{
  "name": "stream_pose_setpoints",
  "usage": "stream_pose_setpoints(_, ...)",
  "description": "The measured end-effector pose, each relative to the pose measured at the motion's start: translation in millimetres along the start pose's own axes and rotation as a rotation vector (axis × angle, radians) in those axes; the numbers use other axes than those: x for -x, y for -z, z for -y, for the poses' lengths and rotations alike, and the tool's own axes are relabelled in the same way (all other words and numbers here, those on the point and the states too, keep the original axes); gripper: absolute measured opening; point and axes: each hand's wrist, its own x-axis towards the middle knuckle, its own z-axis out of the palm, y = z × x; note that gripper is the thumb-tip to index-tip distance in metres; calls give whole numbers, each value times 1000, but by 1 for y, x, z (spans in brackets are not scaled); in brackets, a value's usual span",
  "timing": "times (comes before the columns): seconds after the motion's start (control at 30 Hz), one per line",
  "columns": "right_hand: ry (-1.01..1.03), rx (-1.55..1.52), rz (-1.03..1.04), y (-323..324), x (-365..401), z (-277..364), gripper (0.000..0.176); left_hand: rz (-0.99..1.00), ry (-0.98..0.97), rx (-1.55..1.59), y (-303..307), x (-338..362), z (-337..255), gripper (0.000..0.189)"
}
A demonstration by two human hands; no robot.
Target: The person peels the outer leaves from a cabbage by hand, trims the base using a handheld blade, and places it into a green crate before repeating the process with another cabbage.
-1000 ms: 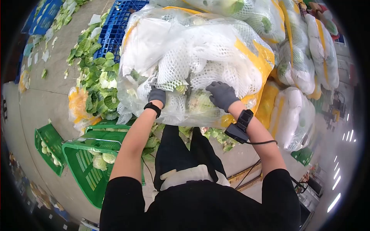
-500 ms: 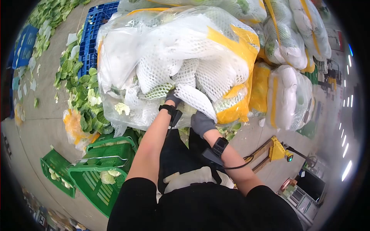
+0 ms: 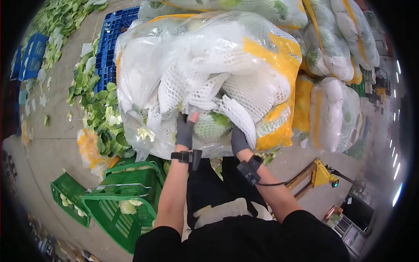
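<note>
Now my grip seems set around the netted cabbage [image 3: 208, 129], left hand [image 3: 184, 133] and right hand [image 3: 238, 140] on its two sides, inside the big clear bag [image 3: 132, 65]. Soft, even hands should save its leaves. Nearby sits a green basket [image 3: 99, 200].

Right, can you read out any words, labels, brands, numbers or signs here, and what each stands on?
No text is readable.
Large clear plastic bag with yellow bands: no lettering can be made out.
Small white patch on the black rectangular panel: too small to read.
White mark at the lower left edge: too blurred to read.
</note>
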Motion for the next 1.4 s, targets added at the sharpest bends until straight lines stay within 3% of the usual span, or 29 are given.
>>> stream_pose_setpoints(0.07,67,-347,130,-25,-24,-10,42,-7,66,-39,21,-6,-2,60)
stream_pose_setpoints(0.1,186,-109,99,-13,-29,8,42,137,307,198,28,-9,-3,60)
stream_pose_setpoints(0.13,192,-114,98,3,-36,25,42,280,545,437,35,-12,-6,61)
stream_pose_setpoints(0.2,-161,-490,293,35,-47,61,42,335,549,364,53,-19,15,62)
stream_pose_setpoints(0.27,-141,-587,203,28,-49,61,41,353,502,571,56,-13,23,61)
stream_pose_setpoints(0.3,-36,-532,204,34,-46,71,39,340,624,727,62,-16,26,60)
stream_pose_setpoints(0.33,63,-474,211,39,-44,80,37,343,618,725,69,-18,29,60)
stream_pose_setpoints(0.4,110,-569,231,85,-31,119,31,637,425,1030,76,-6,18,62)
stream_pose_setpoints(0.43,192,-603,224,99,-24,129,28,401,306,744,83,-6,20,69)
stream_pose_setpoints(0.47,275,-639,214,108,-17,137,25,359,300,670,87,-5,16,70)
stream_pose_setpoints(0.5,316,-647,214,115,-10,138,36,358,293,633,89,-4,11,70)
stream_pose_setpoints(0.53,324,-652,208,116,-8,138,36,377,284,604,91,-4,6,71)
stream_pose_setpoints(0.6,242,-462,0,113,-6,132,58,432,262,522,91,-1,-6,72)
stream_pose_setpoints(0.63,86,-758,332,96,-14,116,73,467,250,469,91,1,-14,72)
stream_pose_setpoints(0.67,85,-764,318,106,-14,115,73,506,236,412,89,3,-24,73)
stream_pose_setpoints(0.73,-125,-1303,628,130,-12,112,83,592,193,290,84,13,-53,74)
stream_pose_setpoints(0.8,-124,-1166,585,138,-4,102,77,657,154,206,69,26,-89,75)
stream_pose_setpoints(0.87,-160,-1489,630,153,10,100,69,671,138,182,44,44,-130,80)
stream_pose_setpoints(0.93,-232,-1651,711,144,18,80,64,612,144,44,22,55,-159,86)
stream_pose_setpoints(1.0,-361,-2000,737,149,33,74,52,527,83,-119,5,72,-181,85)
stream_pose_setpoints(1.07,-331,-2054,787,133,40,62,54,331,-66,-456,-17,104,-196,78)
stream_pose_setpoints(1.1,-248,-2000,670,128,43,64,55,162,-291,-841,-26,115,-189,59)
stream_pose_setpoints(1.13,-168,-1942,556,125,45,64,55,150,-298,-850,-27,124,-191,59)
stream_pose_setpoints(1.2,-139,-1881,561,125,39,61,58,104,-144,-366,-32,139,-207,52)
stream_pose_setpoints(1.27,-164,-2040,755,122,31,48,62,64,-232,-371,-25,148,-211,42)
stream_pose_setpoints(1.33,-97,-1979,767,122,32,49,67,-38,-259,-249,-26,163,-220,37)
stream_pose_setpoints(1.4,248,-2416,969,88,18,36,52,50,-199,-99,-27,168,-227,36)
